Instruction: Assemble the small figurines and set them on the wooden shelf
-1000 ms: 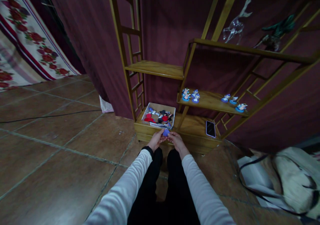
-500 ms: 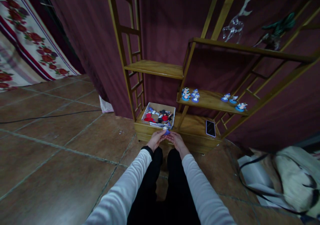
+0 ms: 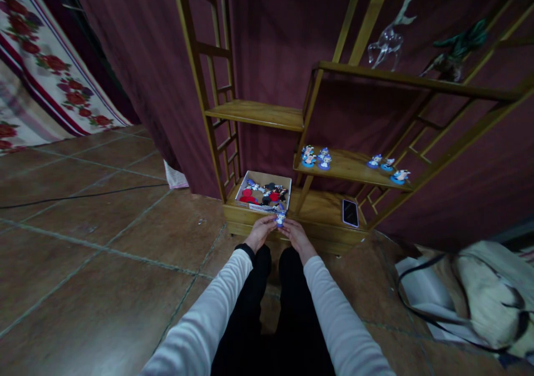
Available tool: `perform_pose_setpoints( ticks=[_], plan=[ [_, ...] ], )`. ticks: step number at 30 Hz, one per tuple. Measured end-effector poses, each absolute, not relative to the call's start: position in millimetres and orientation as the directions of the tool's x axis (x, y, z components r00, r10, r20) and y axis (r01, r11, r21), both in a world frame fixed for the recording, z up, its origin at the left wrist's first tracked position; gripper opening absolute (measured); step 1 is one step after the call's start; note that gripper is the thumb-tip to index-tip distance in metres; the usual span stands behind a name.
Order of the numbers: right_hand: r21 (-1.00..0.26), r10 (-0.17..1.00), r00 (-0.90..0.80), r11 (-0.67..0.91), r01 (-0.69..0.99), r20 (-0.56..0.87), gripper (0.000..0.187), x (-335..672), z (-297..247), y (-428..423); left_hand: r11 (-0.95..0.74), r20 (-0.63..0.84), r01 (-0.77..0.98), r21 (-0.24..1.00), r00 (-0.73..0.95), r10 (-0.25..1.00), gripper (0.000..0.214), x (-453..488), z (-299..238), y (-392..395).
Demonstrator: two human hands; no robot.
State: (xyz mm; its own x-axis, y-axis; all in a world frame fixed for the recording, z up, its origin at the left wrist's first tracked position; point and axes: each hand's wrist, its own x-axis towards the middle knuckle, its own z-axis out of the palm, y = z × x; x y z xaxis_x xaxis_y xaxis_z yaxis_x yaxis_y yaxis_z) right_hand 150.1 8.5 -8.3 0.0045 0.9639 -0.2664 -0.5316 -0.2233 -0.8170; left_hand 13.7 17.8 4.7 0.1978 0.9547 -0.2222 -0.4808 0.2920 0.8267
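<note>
A small purple and white figurine [image 3: 281, 218] stands upright between my two hands, just in front of the box. My left hand [image 3: 261, 232] grips it from the left, fingers closed at its base. From the other side, my right hand [image 3: 294, 233] pinches the same figurine. Behind them a shallow cardboard box [image 3: 283, 181] sits on the low wooden cabinet, holding several red, black and purple figures. On the middle shelf [image 3: 346, 166] stand several similar figurines, one group with a purple figurine [image 3: 324, 162] at the left and another with a blue-based figurine [image 3: 400, 176] at the right.
A phone [image 3: 350, 213] lies on the cabinet top at the right. Higher up are a clear deer ornament [image 3: 387, 45] and a dark green ornament [image 3: 453, 53]. A bag [image 3: 479, 292] rests on the floor at right. A cable [image 3: 83, 194] crosses the tiles at left.
The figurine has been turned in my fingers, from leaning away to upright with its white front showing. Both hands stay in nearly the same place.
</note>
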Motion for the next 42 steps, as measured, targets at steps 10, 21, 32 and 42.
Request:
perform_pose_setpoints(
  ticks=[10,21,32,42],
  plan=[
    [-0.817,0.966,0.002,-0.218,-0.534,-0.259,0.028,149.9,-6.4,7.1,0.374,-0.325,-0.491,0.787,0.185,0.928,0.022,9.8,1.8,20.6],
    [-0.814,0.958,-0.01,-0.249,-0.524,-0.287,0.027,149.4,-7.7,8.8,0.378,-0.333,-0.482,0.791,0.179,0.926,0.023,10.4,-0.5,22.3],
    [-0.819,0.956,-0.014,-0.258,-0.513,-0.292,0.024,147.0,-4.4,7.6,0.353,-0.334,-0.477,0.805,0.128,0.934,0.02,12.8,-4.1,23.9],
    [-0.834,0.962,-0.039,-0.253,-0.49,-0.269,0.028,146.2,-3.0,6.4,0.365,-0.311,-0.472,0.803,0.19,0.931,0.025,13.8,-0.3,20.0]
  ],
)
